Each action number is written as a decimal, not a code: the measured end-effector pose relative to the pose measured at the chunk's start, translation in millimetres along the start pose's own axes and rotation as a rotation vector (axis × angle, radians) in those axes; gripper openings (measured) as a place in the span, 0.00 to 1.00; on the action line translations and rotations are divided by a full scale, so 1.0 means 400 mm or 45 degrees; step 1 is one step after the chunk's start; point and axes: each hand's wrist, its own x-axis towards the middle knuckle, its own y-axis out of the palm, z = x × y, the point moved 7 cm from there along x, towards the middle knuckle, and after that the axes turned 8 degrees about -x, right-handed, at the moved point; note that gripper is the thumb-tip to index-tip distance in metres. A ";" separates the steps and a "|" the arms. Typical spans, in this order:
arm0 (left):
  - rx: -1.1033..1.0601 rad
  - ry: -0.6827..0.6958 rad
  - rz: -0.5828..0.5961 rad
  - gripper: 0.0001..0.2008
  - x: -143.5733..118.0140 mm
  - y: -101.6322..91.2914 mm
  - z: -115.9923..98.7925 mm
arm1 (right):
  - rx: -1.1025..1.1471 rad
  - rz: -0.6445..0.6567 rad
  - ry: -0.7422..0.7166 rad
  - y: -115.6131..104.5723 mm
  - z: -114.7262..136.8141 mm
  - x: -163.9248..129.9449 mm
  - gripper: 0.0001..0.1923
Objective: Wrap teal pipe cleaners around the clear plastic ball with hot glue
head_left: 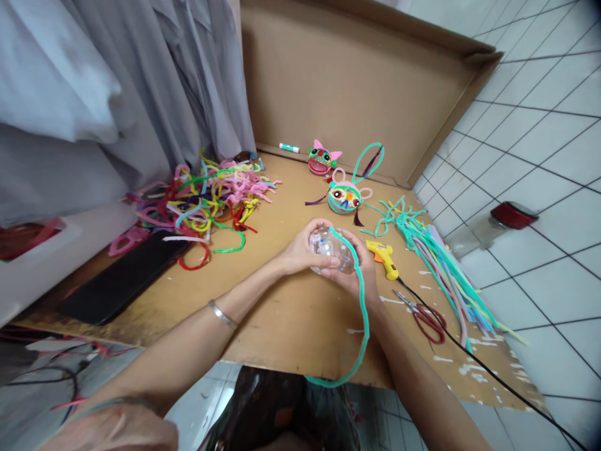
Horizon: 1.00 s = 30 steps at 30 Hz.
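Both hands, left hand (300,250) and right hand (359,272), clamp together around a clear plastic ball (332,249); the teal pipe cleaner (361,307) draped over it (long tail dangling below the wrists) could slide off.

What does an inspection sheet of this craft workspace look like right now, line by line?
Surface: cardboard sheet on a tiled floor, flecked with white spots.
Job's things: clear ball, teal pipe cleaner draped over it.
Clutter: mixed pipe cleaner pile, teal bundle, two finished faces, glue gun, red scissors, marker, black tablet.
Grippers: left hand and right hand both cup the ball.
Cables: black cord from the glue gun.
Surroundings: grey cloth, red-lidded jar.
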 end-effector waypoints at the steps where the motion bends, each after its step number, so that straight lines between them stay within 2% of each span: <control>1: -0.005 0.000 0.000 0.37 0.000 0.001 -0.003 | 0.016 -0.003 0.013 0.001 -0.003 -0.001 0.40; 8: -0.032 -0.011 0.016 0.35 -0.003 0.005 -0.007 | -0.001 0.009 0.079 0.001 -0.010 -0.005 0.40; 15: -0.029 0.006 0.014 0.34 -0.002 0.002 0.006 | -0.051 -0.013 0.002 0.003 0.000 -0.003 0.39; 23: -0.074 -0.011 -0.091 0.33 -0.002 -0.013 0.009 | -0.006 0.199 0.045 0.024 -0.023 -0.002 0.51; 27: -0.051 0.000 -0.111 0.34 0.002 -0.015 0.010 | 0.035 0.191 -0.008 0.009 -0.024 0.004 0.44; 30: 0.019 0.018 -0.146 0.34 0.007 -0.025 0.013 | 0.015 -0.001 0.015 -0.048 -0.041 0.020 0.34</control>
